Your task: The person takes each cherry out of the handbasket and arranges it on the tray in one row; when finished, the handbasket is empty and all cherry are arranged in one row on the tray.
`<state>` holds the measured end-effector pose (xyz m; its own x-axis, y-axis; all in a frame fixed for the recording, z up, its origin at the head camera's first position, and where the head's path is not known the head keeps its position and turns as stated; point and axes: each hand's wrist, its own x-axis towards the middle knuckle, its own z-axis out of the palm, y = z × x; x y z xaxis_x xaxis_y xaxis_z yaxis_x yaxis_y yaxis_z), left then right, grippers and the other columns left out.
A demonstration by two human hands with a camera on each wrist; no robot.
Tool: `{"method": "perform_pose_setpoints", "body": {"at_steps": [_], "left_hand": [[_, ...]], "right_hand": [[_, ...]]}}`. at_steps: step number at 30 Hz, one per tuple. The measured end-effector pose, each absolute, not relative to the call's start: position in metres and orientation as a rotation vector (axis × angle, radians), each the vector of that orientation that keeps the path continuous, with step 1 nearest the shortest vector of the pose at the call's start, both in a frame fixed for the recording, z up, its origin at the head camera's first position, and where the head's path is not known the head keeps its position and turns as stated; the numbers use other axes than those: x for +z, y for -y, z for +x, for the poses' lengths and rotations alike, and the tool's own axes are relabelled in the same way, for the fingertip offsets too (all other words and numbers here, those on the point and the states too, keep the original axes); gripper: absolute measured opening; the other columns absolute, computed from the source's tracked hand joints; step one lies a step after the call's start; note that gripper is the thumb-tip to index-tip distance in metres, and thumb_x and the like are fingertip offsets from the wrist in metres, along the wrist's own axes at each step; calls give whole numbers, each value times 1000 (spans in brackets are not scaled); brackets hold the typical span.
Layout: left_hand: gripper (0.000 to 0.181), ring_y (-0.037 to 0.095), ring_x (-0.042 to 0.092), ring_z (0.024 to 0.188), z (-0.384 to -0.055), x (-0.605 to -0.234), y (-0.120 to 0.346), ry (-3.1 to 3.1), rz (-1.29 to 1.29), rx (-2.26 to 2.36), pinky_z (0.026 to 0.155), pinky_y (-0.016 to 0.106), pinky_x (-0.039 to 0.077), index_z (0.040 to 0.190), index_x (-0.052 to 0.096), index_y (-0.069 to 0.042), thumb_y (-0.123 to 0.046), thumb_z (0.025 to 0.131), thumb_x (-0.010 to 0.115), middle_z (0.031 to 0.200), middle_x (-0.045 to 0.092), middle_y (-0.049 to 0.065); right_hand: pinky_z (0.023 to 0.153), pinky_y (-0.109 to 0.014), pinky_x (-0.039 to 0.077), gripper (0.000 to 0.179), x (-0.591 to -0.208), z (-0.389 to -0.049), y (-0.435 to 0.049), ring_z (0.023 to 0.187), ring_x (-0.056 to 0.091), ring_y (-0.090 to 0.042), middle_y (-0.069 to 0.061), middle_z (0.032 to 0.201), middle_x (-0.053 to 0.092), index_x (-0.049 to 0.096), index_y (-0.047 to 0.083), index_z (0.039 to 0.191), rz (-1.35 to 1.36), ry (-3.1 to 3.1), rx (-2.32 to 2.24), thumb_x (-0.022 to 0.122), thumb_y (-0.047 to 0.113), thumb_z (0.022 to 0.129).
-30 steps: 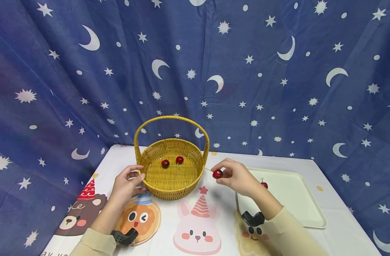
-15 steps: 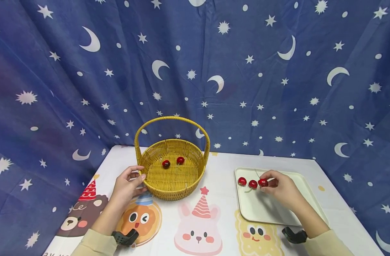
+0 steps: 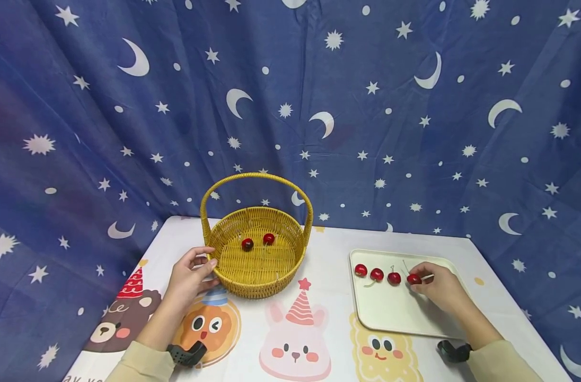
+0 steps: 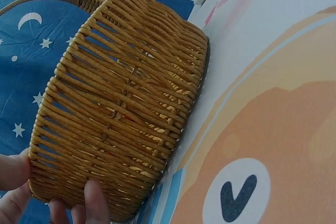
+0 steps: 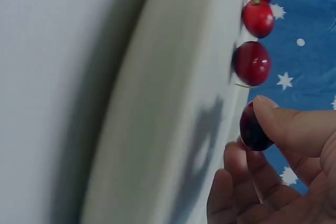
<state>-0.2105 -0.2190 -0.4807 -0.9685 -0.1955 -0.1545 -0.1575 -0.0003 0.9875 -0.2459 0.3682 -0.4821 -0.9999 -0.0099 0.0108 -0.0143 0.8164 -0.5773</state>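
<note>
My right hand [image 3: 436, 286] pinches a dark red cherry [image 5: 252, 128] between thumb and fingers, low over the cream tray [image 3: 395, 317]. Its thin stem points up and back in the head view. To its left, three red cherries lie in a row on the tray; the nearest cherry [image 3: 394, 278] sits just beside the held one. My left hand [image 3: 191, 270] holds the left rim of the yellow wicker basket [image 3: 258, 289], thumb and fingers around the edge. Inside the basket lie two cherries, a darker cherry [image 3: 247, 244] and a red cherry [image 3: 269, 239].
A tall arched handle [image 3: 257, 175] rises over the basket. Behind the table hangs a blue curtain [image 3: 281, 138] with moons and stars. The white tablecloth [image 3: 328, 254] carries printed cartoon figures between basket and tray.
My right hand has carried the cherry rightward from beside the basket to the tray, past the cherries lying there, to the right end of their row. The left hand and basket have stayed put.
</note>
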Motion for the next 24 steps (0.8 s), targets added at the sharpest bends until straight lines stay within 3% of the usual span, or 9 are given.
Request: {"method": "perform_pose_setpoints", "body": {"at_steps": [24], "left_hand": [[44, 10, 66, 91, -211, -482, 219, 2218, 415, -2150, 78, 33, 69, 148, 54, -10, -9, 106, 68, 114, 46, 3]], "right_hand": [[63, -31, 61, 43, -494, -252, -370, 105, 70, -40, -29, 120, 70, 68, 0, 126, -43, 3012, 1001, 85, 3, 87]]}}
